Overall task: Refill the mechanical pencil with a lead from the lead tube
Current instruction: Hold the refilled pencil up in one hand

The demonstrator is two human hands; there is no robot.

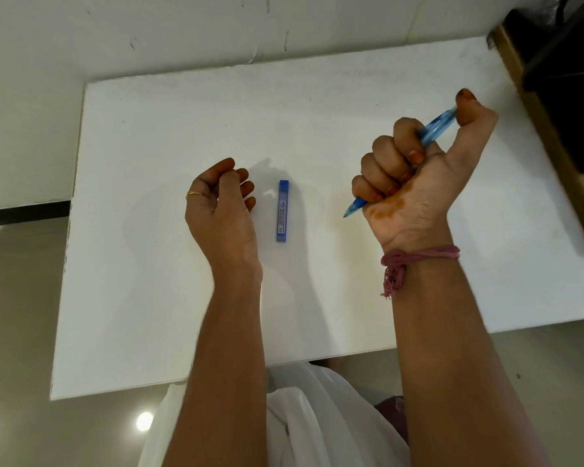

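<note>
Two hands are over the white table [149,136]. The left hand [221,203] has its fingers loosely curled, holding nothing. Just to its right the blue lead tube [282,211] lies flat. The right hand [415,170] grips the blue pencil [434,131] in a fist, thumb on its top end, tip pointing down.

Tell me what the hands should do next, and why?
Probably the left hand should pick up the blue lead tube. It lies untouched on the table beside that hand, which holds nothing, while the right hand already grips the pencil.
</note>
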